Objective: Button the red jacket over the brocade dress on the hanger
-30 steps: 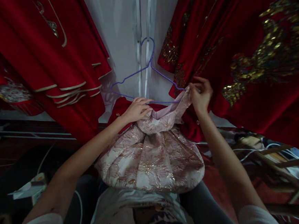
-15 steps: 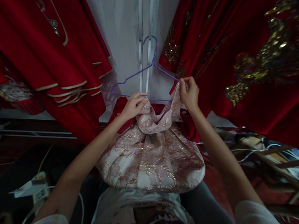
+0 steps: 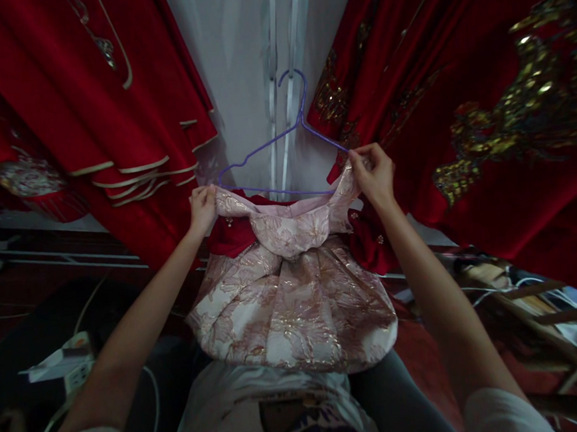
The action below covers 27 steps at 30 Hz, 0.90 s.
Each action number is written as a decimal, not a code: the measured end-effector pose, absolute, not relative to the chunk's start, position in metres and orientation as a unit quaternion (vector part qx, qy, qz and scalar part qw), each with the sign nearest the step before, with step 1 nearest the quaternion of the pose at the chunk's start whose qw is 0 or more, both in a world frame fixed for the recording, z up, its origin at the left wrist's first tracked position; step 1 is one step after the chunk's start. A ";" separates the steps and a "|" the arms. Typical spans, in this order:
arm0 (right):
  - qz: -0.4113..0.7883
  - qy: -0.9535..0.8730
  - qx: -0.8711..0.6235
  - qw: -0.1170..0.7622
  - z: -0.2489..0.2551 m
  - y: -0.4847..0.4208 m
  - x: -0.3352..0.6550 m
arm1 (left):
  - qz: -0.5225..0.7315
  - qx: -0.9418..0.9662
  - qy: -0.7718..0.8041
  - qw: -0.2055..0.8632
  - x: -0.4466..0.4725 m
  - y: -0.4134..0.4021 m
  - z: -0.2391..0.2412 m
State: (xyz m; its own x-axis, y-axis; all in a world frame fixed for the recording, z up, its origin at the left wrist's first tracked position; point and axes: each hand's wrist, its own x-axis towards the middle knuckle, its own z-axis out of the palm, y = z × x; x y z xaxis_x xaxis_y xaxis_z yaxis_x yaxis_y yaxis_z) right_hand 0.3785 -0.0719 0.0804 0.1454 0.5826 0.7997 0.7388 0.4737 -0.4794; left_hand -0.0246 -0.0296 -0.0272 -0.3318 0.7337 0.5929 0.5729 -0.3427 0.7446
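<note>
Writing: dark printed lettering across the wearer's white T-shirt [image 3: 265, 431], cut off by the frame and folded; not readable as a word. White power strip [image 3: 78, 375] at lower left, any marks on it too small to read.

Grip: left hand [image 3: 203, 211] pinching one upper corner of a brocade dress [image 3: 296, 315], fingers closed on the cloth. Right hand [image 3: 374, 174] pinching the opposite upper corner between thumb and fingers. Neckline drawn out between the two hands; bodice just below and between them, skirt spread nearer the body, over the lap.

Purple hanger [image 3: 272, 138] behind the neckline, hook upward. Its right shoulder slopes down to the right fingertips; its left end sits just above the cloth by the left hand. Whether the right hand touches the wire, cannot tell.

Dress: pale pink with metallic floral pattern, smooth pink lining showing at the neck, full pleated skirt with rounded hem. Red cloth [image 3: 233, 237] with small bead-like ornaments shows at both sides of the bodice; whether joined to it, unclear.

Red garments with pale-edged hems [image 3: 126, 122] hang at left, sequinned red fabric [image 3: 467, 202] at right.
</note>
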 end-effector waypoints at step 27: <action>-0.021 -0.641 -0.508 0.575 0.079 -0.047 0.390 | 0.526 0.680 0.482 0.168 -0.001 0.006 0.035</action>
State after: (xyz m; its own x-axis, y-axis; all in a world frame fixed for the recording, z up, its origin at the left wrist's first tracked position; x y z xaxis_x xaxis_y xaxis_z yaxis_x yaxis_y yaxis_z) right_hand 0.3904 -0.0469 0.0788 0.1782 0.6272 0.7582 0.6745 0.4832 -0.5582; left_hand -0.0008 0.0056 0.0351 -0.0194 0.8325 0.5538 0.4796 -0.4782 0.7357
